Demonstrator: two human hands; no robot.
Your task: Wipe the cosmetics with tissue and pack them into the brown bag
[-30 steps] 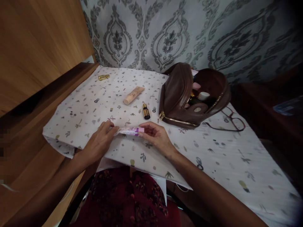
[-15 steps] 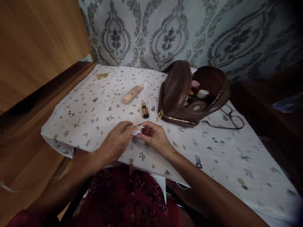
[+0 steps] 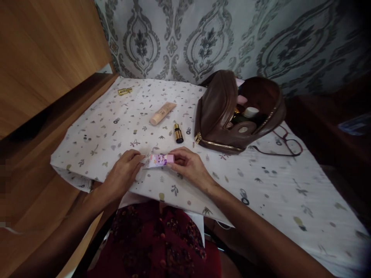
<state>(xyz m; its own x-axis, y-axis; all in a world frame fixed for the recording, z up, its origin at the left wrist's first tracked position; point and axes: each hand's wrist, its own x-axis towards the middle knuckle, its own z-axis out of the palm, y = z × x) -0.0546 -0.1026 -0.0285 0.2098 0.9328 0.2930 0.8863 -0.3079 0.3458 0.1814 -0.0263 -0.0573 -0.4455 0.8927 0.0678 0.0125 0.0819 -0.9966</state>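
A small white and purple tube [image 3: 158,160] with a pink cap lies level between my two hands, just above the near side of the cloth-covered table [image 3: 113,135]. My left hand [image 3: 124,168] pinches its flat white end on the left. At the other end, the fingers of my right hand [image 3: 187,164] are closed round the pink cap. Beyond my hands a dark dropper-sized bottle with a gold top [image 3: 178,133] lies on its side. Behind that is a beige squeeze tube [image 3: 162,113].
A brown leather bag [image 3: 217,108] stands unzipped at the right, with bottles and pink items inside. Red-framed glasses [image 3: 294,147] rest beside it. A small gold bottle [image 3: 125,91] lies at the far left. Wooden furniture [image 3: 49,50] borders the table's left side; a patterned curtain [image 3: 171,46] hangs behind.
My left hand has moved left, away from my right hand, and more of the white and purple tube now shows between them. My right hand has stayed nearly in place.
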